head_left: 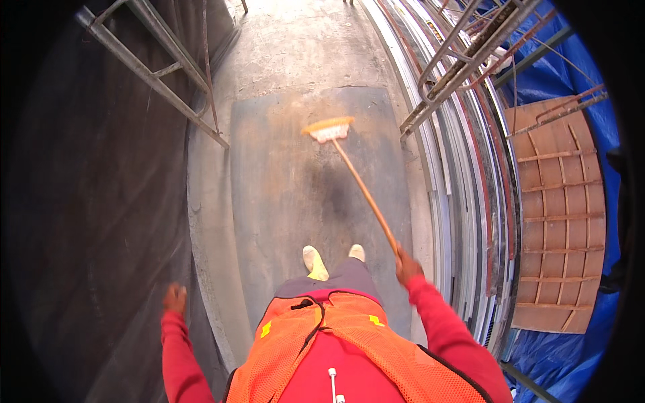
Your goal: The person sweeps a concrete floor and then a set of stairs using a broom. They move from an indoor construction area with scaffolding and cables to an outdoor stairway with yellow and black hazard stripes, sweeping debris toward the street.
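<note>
My right hand (407, 266) is closed around the end of a broom's wooden handle (368, 197). From there the broom slants forward and to the left. Its head (329, 131), white with orange bristles, is over a large grey sheet (269, 201) on the floor; whether the bristles touch it is hard to tell. Out to my left, my left hand (175, 297) hangs with its fingers curled in and no object visible in them. It is nearest to the dark hanging sheet (101, 221).
Metal scaffold frames stand at the front left (151, 77) and front right (463, 67). Long stacked profiles (463, 201) line the right side. Beyond them lie a ribbed wooden panel (559, 215) and blue tarp (557, 366). Concrete floor (302, 47) extends ahead.
</note>
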### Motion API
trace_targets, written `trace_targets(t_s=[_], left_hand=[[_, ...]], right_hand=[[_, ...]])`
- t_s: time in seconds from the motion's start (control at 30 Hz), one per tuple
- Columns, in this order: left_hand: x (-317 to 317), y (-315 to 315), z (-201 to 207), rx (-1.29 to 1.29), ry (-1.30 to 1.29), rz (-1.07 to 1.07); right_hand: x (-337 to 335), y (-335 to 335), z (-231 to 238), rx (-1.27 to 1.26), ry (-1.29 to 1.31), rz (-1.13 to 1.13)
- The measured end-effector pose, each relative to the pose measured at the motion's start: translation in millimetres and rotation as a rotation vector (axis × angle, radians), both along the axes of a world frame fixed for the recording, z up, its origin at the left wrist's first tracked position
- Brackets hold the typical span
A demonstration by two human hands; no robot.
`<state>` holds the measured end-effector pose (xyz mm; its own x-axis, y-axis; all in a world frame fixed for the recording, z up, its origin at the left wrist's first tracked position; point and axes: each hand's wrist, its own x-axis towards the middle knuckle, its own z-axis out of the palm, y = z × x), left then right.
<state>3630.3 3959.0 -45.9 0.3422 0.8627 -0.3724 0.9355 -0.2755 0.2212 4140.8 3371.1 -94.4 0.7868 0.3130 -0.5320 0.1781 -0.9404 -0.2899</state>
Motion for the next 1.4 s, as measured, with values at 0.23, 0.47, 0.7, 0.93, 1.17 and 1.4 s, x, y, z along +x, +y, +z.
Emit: trace_targets(t_s=[0.23,0.47,0.7,0.93,1.17,1.4], left_hand=[[-187,-206,-66,-0.678,0.551,0.063],[16,-105,-59,-0.356,0.096,0.049],[306,66,94,-0.138,-0.419,-0.047],[253,48,71,-0.077,-0.277,0.092],[95,-107,19,-0.862,0.451,0.292],[232,13,27,-0.473,0.133,0.109]], right_hand=[[-149,-114,46,-0.219,0.329,0.065],[1,87,-62,-0.296,0.336,0.062],[271,397,-107,0.216,-0.127,0.157],[281,341,-38,-0.004,0.135,0.235],[166,159,-8,-0.055,0.307,0.351],[219,427,-95,-0.048,0.402,0.223]])
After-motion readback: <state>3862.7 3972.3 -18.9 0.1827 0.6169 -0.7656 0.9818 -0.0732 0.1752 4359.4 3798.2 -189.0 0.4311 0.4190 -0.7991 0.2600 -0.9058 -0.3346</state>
